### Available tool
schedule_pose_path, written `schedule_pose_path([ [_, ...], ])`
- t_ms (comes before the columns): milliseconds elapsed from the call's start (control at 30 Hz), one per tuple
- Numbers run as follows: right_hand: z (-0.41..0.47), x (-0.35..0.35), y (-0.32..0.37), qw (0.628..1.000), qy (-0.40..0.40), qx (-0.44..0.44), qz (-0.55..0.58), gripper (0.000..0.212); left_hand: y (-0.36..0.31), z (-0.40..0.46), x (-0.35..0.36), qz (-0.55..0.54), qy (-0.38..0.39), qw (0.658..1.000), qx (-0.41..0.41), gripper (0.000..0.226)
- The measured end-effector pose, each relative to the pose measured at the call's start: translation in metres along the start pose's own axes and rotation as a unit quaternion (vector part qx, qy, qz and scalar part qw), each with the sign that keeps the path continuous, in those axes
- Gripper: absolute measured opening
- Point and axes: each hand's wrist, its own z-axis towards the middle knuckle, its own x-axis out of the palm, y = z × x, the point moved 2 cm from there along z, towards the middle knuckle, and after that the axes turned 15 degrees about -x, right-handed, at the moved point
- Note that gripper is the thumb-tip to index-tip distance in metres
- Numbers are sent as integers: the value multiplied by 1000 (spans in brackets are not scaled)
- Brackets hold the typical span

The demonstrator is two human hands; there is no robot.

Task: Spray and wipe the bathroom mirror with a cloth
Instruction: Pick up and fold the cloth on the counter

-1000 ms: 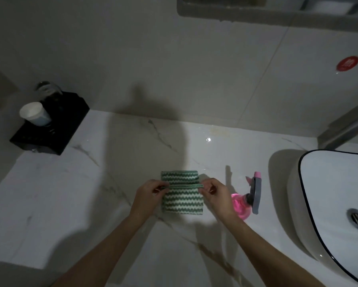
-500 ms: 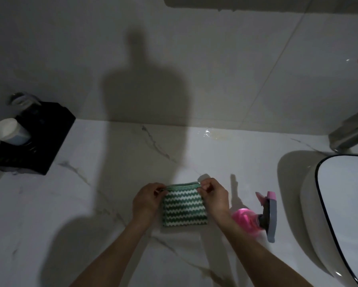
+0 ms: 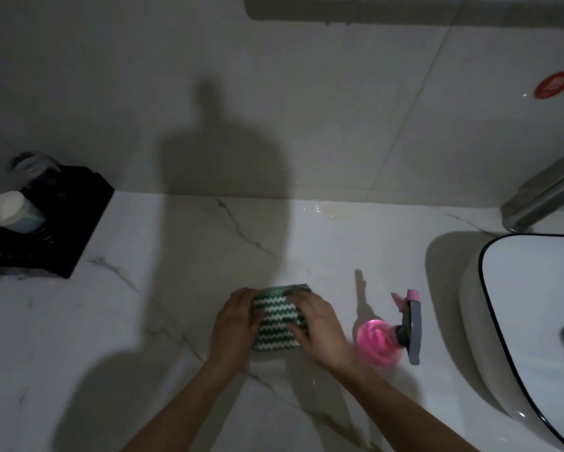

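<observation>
A green and white zigzag cloth (image 3: 275, 321) lies folded into a small square on the white marble counter (image 3: 143, 321). My left hand (image 3: 235, 324) rests on its left edge, fingers laid over the cloth. My right hand (image 3: 318, 321) presses flat on its right half, fingers spread. A pink spray bottle (image 3: 376, 342) with a grey trigger head stands on the counter just right of my right hand, untouched. Of the mirror I see nothing for certain; only a grey ledge (image 3: 339, 9) runs along the top edge of the view.
A black tray (image 3: 55, 233) with a white cup (image 3: 10, 212) and a glass stands at the counter's far left. A white basin with a black rim (image 3: 489, 288) and a chrome tap (image 3: 541, 197) are at the right. A red sticker (image 3: 553, 84) is on the tiled wall.
The cloth has been folded over once more into a smaller square. Both hands have let go of its top corners and now lie on top of it.
</observation>
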Motion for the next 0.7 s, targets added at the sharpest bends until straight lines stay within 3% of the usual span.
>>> schedule_pose_path([
  [100, -9, 13, 14, 986, 150, -57, -52, 73, 5, -18, 5, 22, 19, 999, 30, 49],
  [300, -6, 32, 17, 942, 319, 29, -97, 97, 19, -32, -1, 41, 13, 999, 23, 47],
  [700, -3, 35, 13, 939, 332, 35, -87, 76, 22, -33, 12, 143, -4, 987, 78, 44],
])
